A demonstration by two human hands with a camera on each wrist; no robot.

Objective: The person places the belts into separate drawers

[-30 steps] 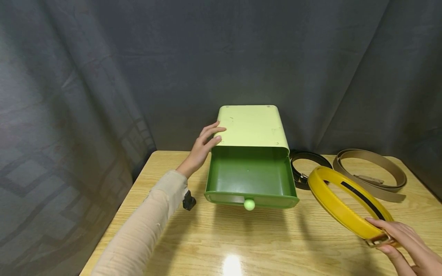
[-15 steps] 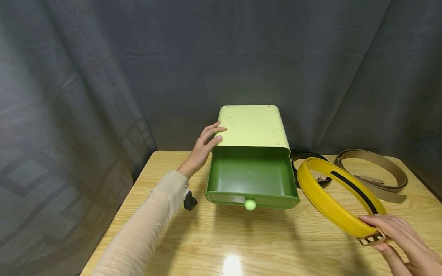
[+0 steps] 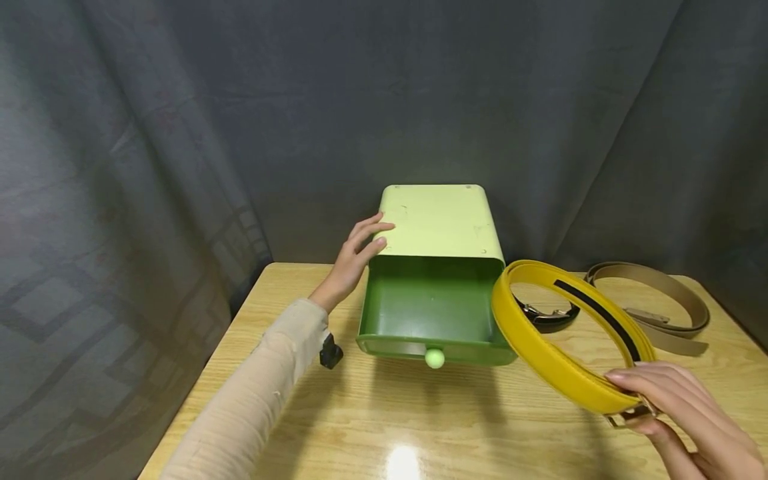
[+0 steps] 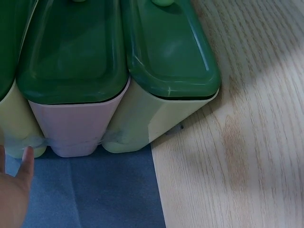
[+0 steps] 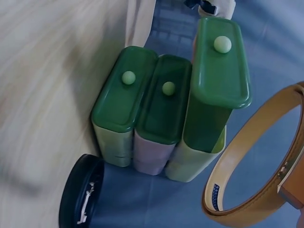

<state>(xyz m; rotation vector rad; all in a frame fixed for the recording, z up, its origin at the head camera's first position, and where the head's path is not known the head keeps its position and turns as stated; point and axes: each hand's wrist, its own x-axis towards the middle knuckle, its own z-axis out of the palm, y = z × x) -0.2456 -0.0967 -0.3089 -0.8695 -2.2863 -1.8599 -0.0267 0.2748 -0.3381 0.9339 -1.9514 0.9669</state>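
Observation:
In the head view, my left hand [image 3: 348,263] rests on the left edge of a light-green drawer cabinet [image 3: 444,217], fingers extended over its top. The top green drawer [image 3: 393,347] is pulled out, bare inside, with a round pale knob [image 3: 435,358]. My right hand [image 3: 693,417] pinches a coiled yellow belt [image 3: 552,367] near its metal buckle. The loop is held tilted, its far end overlapping the drawer's right corner. In the right wrist view the belt [image 5: 242,216] looms at the right, beside the stacked drawers, and the hand is mostly out of frame.
A coiled black belt [image 3: 555,323] lies right of the cabinet, partly behind the yellow loop. Further right is a coiled brown belt [image 3: 666,287]. A small black object [image 3: 331,351] stands by the left sleeve. Dark curtain [image 3: 420,87] hangs behind the wooden table [image 3: 360,420].
My right hand has carried the yellow belt leftward and slightly up, bringing its loop from beside the drawer to overlap the drawer's right corner. The left hand has stayed on the cabinet.

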